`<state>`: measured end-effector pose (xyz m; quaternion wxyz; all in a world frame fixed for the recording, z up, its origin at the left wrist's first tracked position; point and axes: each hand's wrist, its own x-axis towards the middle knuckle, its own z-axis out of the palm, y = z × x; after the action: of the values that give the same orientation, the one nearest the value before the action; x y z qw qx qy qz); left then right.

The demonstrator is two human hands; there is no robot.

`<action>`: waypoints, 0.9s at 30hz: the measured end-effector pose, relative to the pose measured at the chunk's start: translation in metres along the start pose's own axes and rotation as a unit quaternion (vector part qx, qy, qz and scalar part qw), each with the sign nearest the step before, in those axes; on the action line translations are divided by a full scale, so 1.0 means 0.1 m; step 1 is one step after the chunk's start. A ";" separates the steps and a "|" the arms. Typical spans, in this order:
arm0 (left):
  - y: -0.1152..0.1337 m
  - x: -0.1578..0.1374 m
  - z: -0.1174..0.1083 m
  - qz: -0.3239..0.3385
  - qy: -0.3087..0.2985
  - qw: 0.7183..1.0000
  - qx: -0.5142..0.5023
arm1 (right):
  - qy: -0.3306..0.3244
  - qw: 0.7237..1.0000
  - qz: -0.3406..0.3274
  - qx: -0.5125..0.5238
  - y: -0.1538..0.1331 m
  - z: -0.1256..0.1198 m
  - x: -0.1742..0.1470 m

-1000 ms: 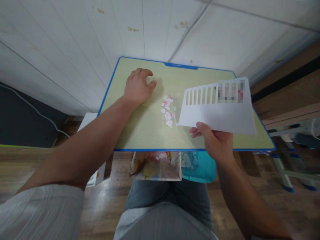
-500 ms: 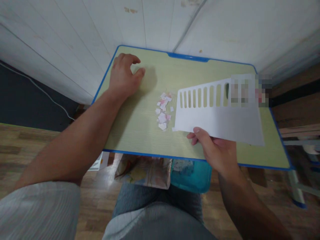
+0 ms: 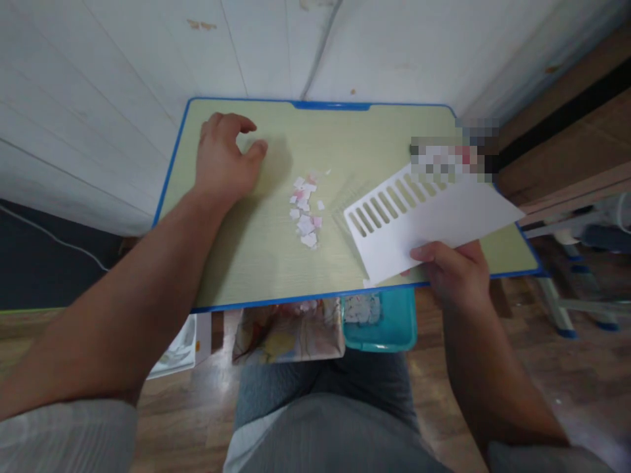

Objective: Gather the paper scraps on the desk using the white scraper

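Observation:
My right hand [image 3: 458, 266] grips the near edge of a thin white sheet with a row of slots [image 3: 394, 240], thumb on top and the other fingers mostly beneath it. Its slotted side faces away from me, and the sheet slants up to the right over the table's right half. Between my hands lies a small pile of white and pinkish paper scraps [image 3: 306, 223]. My left hand [image 3: 229, 154] is over the table's far left part, thumb and fingers curved apart with nothing between them.
The pale yellow-green table [image 3: 256, 263] has a blue rim and stands against a white panelled wall [image 3: 256, 52]. Below its front edge are a teal bin [image 3: 394, 328] and a patterned cloth-like container [image 3: 286, 341]. A pixelated patch hides things at the back right.
My right hand has turned the slotted sheet so its left end points nearer to me. My left hand keeps its curved shape. The whole view has shifted a little.

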<state>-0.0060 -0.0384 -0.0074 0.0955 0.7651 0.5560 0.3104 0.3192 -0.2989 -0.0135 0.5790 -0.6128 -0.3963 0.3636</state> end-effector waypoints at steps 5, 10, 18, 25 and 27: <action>0.15 -0.02 0.02 0.027 0.007 1.000 -0.012 | -0.020 1.000 -0.006 0.014 0.01 0.00 0.09; 0.29 -0.05 0.06 0.051 0.011 0.998 -0.038 | -0.001 0.996 -0.017 0.082 -0.05 0.04 0.19; 0.29 -0.05 0.15 0.081 -0.002 0.996 -0.046 | -0.061 0.998 0.003 -0.002 -0.01 -0.02 0.14; 0.23 -0.03 0.18 0.043 0.006 0.998 -0.045 | -0.051 0.998 -0.007 0.043 0.03 -0.04 0.19; 0.24 -0.05 0.14 0.033 0.014 0.998 -0.046 | -0.083 0.996 -0.030 0.018 0.02 -0.03 0.20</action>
<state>0.0203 -0.0488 -0.0084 0.1126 0.7731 0.5171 0.3497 0.3301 -0.2818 -0.0153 0.5660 -0.5579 -0.4545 0.4024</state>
